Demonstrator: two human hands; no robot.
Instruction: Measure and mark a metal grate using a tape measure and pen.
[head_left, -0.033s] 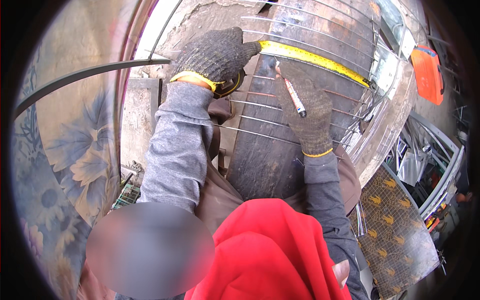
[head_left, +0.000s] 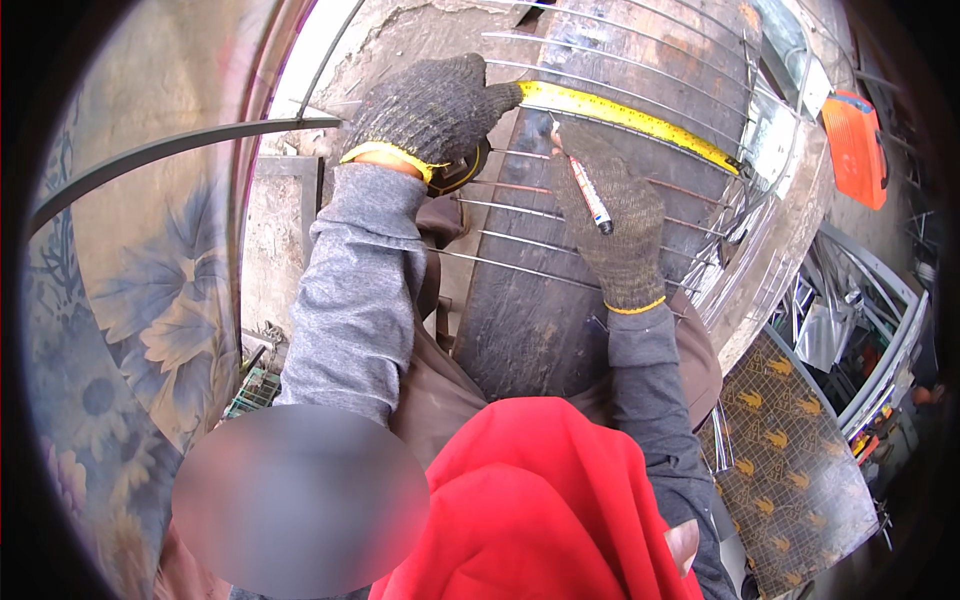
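A dark knit glove with a yellow cuff covers my left hand [head_left: 420,110], closed on a tape measure. The black case [head_left: 462,172] shows partly below that hand. Its yellow blade [head_left: 630,122] runs out to the right across several thin metal rods [head_left: 535,262]. These rods lie side by side over a dark, worn board [head_left: 510,330]. My right hand [head_left: 625,215], gloved too, rests over the rods just below the blade. It holds a white and red marker [head_left: 588,188], tip toward the blade and dark end toward my wrist. Some right fingers are hidden under the hand.
A dark curved metal bar [head_left: 180,152] reaches in from the left, before a floral sheet [head_left: 150,300]. At right are an orange case [head_left: 853,150], metal scraps [head_left: 825,335] and a patterned panel [head_left: 785,470]. Red cloth [head_left: 540,490] fills the lower middle.
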